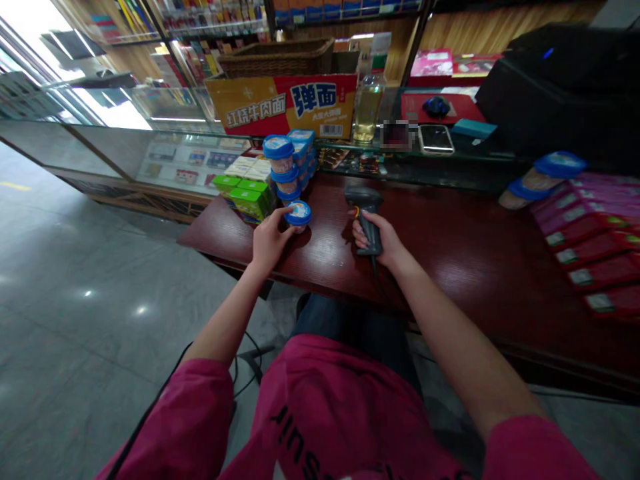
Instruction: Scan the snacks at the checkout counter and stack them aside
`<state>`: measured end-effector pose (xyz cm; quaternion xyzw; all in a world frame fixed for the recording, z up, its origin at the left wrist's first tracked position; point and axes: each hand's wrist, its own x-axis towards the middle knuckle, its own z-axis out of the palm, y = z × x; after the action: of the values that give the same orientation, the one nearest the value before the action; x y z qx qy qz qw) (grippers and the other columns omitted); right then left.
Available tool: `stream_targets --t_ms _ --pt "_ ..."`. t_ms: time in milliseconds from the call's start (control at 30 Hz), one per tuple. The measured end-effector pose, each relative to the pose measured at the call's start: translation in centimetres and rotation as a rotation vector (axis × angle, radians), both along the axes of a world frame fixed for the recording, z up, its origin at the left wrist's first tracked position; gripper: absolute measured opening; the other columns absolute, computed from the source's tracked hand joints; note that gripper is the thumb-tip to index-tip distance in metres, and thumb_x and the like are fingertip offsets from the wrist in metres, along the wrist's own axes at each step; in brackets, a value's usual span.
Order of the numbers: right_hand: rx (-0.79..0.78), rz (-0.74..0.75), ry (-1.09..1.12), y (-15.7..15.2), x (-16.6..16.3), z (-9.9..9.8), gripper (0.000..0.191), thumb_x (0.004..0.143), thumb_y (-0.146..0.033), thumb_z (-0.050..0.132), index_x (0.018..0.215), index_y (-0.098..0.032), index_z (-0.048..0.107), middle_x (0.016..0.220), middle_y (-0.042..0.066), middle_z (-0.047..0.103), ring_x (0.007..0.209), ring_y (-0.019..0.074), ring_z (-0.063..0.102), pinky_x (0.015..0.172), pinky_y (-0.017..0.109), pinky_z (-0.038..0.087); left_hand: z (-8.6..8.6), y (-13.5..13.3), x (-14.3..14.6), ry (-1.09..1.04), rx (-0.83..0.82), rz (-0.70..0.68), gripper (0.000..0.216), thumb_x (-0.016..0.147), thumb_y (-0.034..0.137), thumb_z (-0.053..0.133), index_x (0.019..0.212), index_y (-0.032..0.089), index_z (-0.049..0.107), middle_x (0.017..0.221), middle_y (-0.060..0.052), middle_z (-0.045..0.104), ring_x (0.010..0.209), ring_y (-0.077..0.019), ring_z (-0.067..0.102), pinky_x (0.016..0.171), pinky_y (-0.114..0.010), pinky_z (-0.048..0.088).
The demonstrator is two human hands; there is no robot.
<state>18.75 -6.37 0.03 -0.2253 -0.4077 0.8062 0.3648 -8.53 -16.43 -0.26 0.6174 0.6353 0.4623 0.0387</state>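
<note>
My left hand (267,243) grips a small round cup with a blue lid (299,215) that stands on the dark red wooden counter (450,247). Just behind it rises a stack of the same blue-lidded cups (283,163), with green boxes (247,197) to its left. My right hand (383,240) is closed around the handle of a grey barcode scanner (367,217), whose head points toward the cup. A cable hangs from the scanner over the counter's front edge.
Rows of pink and red packets (590,240) cover the counter's right side, with a blue-lidded tub (543,177) lying beside them. A glass display case (190,157) behind holds an orange carton (285,103), a bottle (369,107), a phone (436,139) and a black register (560,93).
</note>
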Motion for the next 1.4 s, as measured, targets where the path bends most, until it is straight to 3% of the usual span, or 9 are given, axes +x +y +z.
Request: stream_targets --t_ms 133,200,367,533,767,967,1167,1400 --pt "0.005 0.017 -0.021 -0.7 -2.2 0.1 0.022 0.090 -0.035 0.071 0.101 -0.018 0.064 0.061 -0.005 0.055 0.042 0.0083 0.038 0.039 0.022 0.030 0.0 -1.3 -1.2 0.098 0.031 0.049 0.037 0.089 0.022 0.079 0.124 0.031 0.077 0.152 -0.008 0.065 0.140 -0.0350 0.061 0.118 -0.049 0.047" --pt "0.006 0.009 -0.033 -0.9 -2.5 0.1 0.022 0.090 -0.036 0.072 0.101 -0.019 0.064 0.060 -0.005 0.054 0.042 0.0086 0.038 0.040 0.023 0.030 0.0 -1.6 -1.5 0.136 0.070 0.029 0.030 0.093 0.022 0.075 0.121 0.032 0.079 0.148 -0.008 0.067 0.144 -0.0340 0.057 0.123 -0.050 0.042" --pt "-0.001 -0.045 -0.025 -0.8 -2.3 0.1 0.019 0.092 -0.036 0.069 0.101 -0.020 0.063 0.061 -0.006 0.052 0.043 0.0087 0.035 0.040 0.022 0.028 -0.6 -2.0 -2.3 0.155 0.084 0.033 0.027 0.101 0.024 0.062 0.122 0.030 0.078 0.129 -0.010 0.074 0.139 -0.0317 0.059 0.122 -0.048 0.044" --pt "-0.010 -0.064 -0.045 -0.9 -2.3 0.2 0.020 0.093 -0.037 0.068 0.102 -0.019 0.065 0.062 -0.006 0.051 0.043 0.0086 0.033 0.040 0.023 0.027 -0.9 -1.7 -3.0 0.212 0.079 0.102 0.031 0.103 0.023 0.057 0.126 0.028 0.077 0.129 -0.012 0.072 0.131 -0.0320 0.061 0.118 -0.047 0.047" --pt "-0.014 -0.069 -0.068 -0.9 -2.2 0.4 0.019 0.092 -0.039 0.068 0.099 -0.022 0.064 0.062 -0.006 0.048 0.044 0.0094 0.029 0.040 0.023 0.026 -0.6 -0.2 -3.0 0.166 0.074 0.046 0.033 0.100 0.020 0.058 0.125 0.030 0.077 0.128 -0.009 0.072 0.130 -0.0315 0.061 0.119 -0.044 0.047" --pt "-0.029 -0.074 -0.038 -0.9 -1.9 0.4 0.017 0.094 -0.037 0.065 0.099 -0.022 0.065 0.063 -0.006 0.048 0.046 0.0095 0.029 0.041 0.023 0.028 -0.4 -0.4 -2.5 0.127 0.084 0.048 0.033 0.098 0.022 0.062 0.126 0.029 0.077 0.133 -0.011 0.070 0.136 -0.0339 0.058 0.123 -0.047 0.043" --pt "-0.052 -0.127 -0.020 -0.4 0.2 0.4 0.017 0.095 -0.037 0.067 0.099 -0.022 0.064 0.061 -0.006 0.048 0.045 0.0093 0.030 0.041 0.022 0.028 0.5 1.0 2.9 0.186 0.076 -0.157 0.037 0.100 0.025 0.063 0.136 0.028 0.072 0.140 -0.010 0.067 0.142 -0.0312 0.056 0.125 -0.045 0.041" --pt "-0.041 -0.376 -0.009 0.0 8.5 0.5 0.017 0.095 -0.038 0.067 0.100 -0.022 0.063 0.060 -0.007 0.050 0.043 0.0089 0.036 0.042 0.020 0.033 0.7 9.0 15.2 0.258 0.056 -0.424 0.046 0.096 0.011 0.058 0.141 0.020 0.067 0.138 -0.015 0.065 0.134 -0.0315 0.059 0.116 -0.046 0.048"
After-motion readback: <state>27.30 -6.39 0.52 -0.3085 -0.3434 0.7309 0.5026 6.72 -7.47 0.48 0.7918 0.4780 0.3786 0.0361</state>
